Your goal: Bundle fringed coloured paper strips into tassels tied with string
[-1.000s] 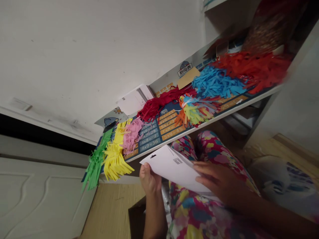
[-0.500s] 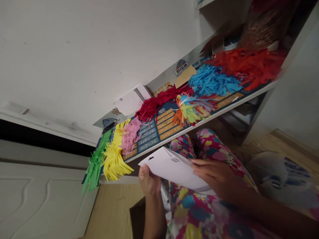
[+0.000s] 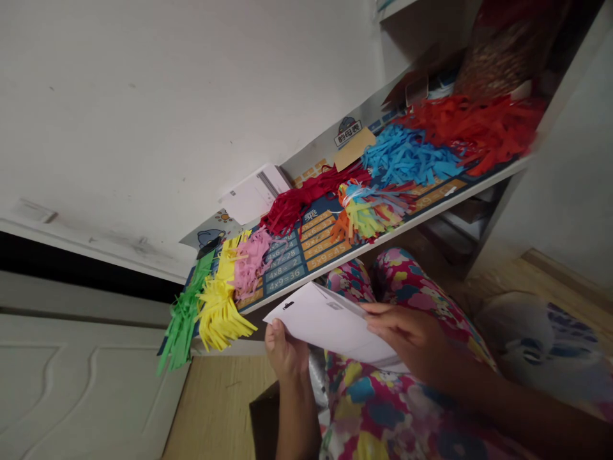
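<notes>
Card [image 3: 330, 329], layered-looking along far edge, sits above the lap, just off the desk [image 3: 498, 177] front. Left hand [image 3: 287, 351] closed on near-left corner, thumb on top beside slot [image 3: 287, 305]. Right hand [image 3: 407, 332] has fingers laid over right end; thumb hidden, can't tell if pinching. For handling, judged: light left pinch, thumb off slot; support right end flat so it won't buckle; square layers at edges, avoid pressing mid-face. Yellow strips [image 3: 223, 319] lie well apart.

Left fingers [image 3: 276, 329] grip white card [image 3: 325, 322]; right fingers [image 3: 383, 317] on opposite end. Blue strips [image 3: 407, 155] beside red strips [image 3: 483, 128] on desk [image 3: 407, 227].
</notes>
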Action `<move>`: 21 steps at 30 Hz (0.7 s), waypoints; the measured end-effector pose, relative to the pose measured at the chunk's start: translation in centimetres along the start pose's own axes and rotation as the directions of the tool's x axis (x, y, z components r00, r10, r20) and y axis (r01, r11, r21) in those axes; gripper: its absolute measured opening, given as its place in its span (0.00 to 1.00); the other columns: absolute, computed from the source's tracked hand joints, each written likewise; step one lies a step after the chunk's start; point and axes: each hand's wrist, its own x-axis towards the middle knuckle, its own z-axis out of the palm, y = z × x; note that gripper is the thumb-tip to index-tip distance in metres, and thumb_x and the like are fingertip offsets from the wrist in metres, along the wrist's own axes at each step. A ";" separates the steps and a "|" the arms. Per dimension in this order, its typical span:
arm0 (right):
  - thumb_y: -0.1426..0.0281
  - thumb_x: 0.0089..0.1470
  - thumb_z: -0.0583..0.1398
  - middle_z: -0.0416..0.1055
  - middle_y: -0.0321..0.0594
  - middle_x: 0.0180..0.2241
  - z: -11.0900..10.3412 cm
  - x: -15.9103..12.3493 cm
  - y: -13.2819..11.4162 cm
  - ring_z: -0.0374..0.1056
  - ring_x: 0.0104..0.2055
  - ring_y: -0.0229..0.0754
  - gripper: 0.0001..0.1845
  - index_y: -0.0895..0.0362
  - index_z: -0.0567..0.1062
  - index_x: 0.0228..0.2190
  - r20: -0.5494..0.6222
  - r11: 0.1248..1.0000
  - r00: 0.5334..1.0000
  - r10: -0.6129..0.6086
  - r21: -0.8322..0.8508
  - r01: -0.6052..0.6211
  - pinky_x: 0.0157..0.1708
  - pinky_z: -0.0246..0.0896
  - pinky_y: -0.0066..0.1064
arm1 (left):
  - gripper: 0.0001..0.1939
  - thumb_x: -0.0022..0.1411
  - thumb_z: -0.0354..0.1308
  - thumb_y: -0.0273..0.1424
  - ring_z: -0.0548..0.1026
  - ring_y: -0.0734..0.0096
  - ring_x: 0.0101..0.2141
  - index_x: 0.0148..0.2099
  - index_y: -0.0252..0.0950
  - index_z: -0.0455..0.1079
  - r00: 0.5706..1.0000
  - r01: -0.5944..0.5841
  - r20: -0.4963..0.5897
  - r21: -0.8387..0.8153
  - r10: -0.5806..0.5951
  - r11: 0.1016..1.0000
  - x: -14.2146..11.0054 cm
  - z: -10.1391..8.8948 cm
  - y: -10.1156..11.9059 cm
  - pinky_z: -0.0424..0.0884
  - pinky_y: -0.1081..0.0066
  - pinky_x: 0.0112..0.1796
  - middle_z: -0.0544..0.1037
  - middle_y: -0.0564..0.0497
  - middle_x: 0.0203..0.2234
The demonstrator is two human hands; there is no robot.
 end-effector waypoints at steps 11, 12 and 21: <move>0.65 0.45 0.68 0.79 0.45 0.46 -1.0 5.2 0.8 0.75 0.49 0.48 0.24 0.55 0.77 0.45 0.131 0.932 0.955 0.266 0.217 -0.289 0.48 0.71 0.38 | 0.21 0.51 0.71 0.46 0.79 0.70 0.30 0.36 0.33 0.78 0.998 0.028 0.060 0.151 -0.038 0.988 -1.1 1.8 1.0 0.75 0.74 0.35 0.82 0.51 0.26; 0.63 0.45 0.68 0.80 0.43 0.44 -1.0 5.9 0.4 0.76 0.46 0.47 0.22 0.55 0.78 0.44 0.137 0.939 0.955 0.263 0.190 -0.286 0.46 0.70 0.36 | 0.21 0.51 0.71 0.46 0.78 0.70 0.29 0.36 0.32 0.79 0.996 0.027 0.074 0.179 -0.041 0.984 -1.2 1.9 0.9 0.74 0.74 0.34 0.82 0.51 0.26; 0.53 0.41 0.69 0.68 0.34 0.19 -0.7 7.5 -0.9 0.59 0.19 0.35 0.20 0.58 0.75 0.24 0.139 0.797 0.850 0.508 0.297 -0.525 0.20 0.55 0.27 | 0.23 0.51 0.70 0.48 0.74 0.69 0.23 0.35 0.30 0.80 0.921 0.179 0.325 0.137 -0.215 0.974 -1.3 3.0 1.4 0.70 0.72 0.27 0.80 0.48 0.23</move>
